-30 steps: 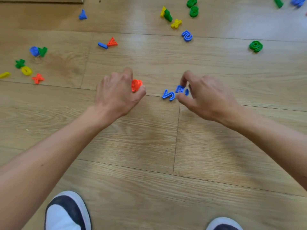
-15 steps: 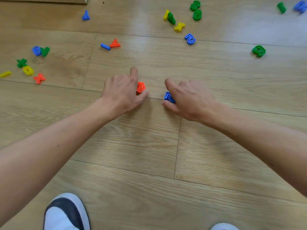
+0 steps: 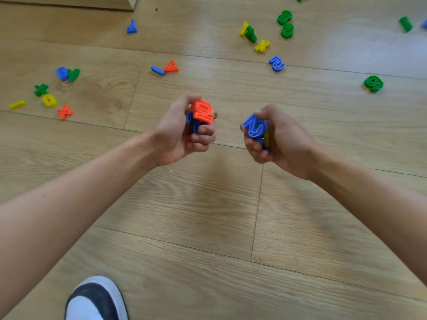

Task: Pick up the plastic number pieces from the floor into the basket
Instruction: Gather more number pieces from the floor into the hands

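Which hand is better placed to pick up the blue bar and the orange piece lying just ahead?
Probably the left hand: the blue bar and orange piece lie on the floor almost straight beyond it. The right hand is farther off. Both hands already hold pieces.

floor (image 3: 208, 215): light wood planks | shoe (image 3: 97, 299): white, dark band, bottom-left | top-left: possibly a cardboard edge (image 3: 129, 2)
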A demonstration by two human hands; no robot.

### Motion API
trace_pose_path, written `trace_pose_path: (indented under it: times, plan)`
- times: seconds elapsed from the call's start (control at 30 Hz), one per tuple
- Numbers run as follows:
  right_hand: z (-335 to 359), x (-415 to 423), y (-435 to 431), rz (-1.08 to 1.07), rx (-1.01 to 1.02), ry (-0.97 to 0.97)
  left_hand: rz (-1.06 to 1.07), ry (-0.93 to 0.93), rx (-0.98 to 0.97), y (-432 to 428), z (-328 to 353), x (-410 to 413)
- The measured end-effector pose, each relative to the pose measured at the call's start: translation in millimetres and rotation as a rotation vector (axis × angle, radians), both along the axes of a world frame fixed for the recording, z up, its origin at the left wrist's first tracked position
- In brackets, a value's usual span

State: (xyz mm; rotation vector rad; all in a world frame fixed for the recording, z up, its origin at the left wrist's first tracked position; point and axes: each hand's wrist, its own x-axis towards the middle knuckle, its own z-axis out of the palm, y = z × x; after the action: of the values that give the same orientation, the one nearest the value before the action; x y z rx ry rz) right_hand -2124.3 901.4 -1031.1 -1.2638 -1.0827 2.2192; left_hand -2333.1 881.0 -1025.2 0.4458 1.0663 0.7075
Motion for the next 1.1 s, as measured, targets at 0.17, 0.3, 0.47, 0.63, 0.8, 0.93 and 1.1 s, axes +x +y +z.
trace_pose_path:
  times: [0.17, 0.3, 0.47, 0.63, 0.8, 0.93, 1.1]
  plan:
    - [4.5, -8.1, 11.1, 0.035, -0.123, 0.246, 0.027, -0.346, 0.028, -7.4, 1.1, -15.4]
    - [4.9, -25.6, 17.2, -0.012, -0.102, 0.169, 0.103, -0.329, 0.035, -3.0, -0.8, -28.0]
    - [8.6, -53.9, 30.6, -0.058, -0.105, 0.116, 0.101, -0.089, 0.05, 17.4, 8.6, -54.6]
    - [19.7, -102.0, 58.4, 0.109, -0.066, -0.05, -0.187, 0.207, 0.039, 55.0, 42.1, -126.8]
    - [53.9, -164.4, 90.9, 0.463, 0.163, -0.334, -0.384, 0.531, 0.076, 76.5, 90.2, -238.0]
    - [95.2, -235.7, 115.6, 0.575, 0.353, -0.521, -0.231, 0.744, 0.188, 67.0, 113.5, -328.9]
    - [131.4, -327.5, 126.7, 0.873, 0.98, -0.711, -0.172, 1.157, 0.231, 12.7, 94.5, -387.3]
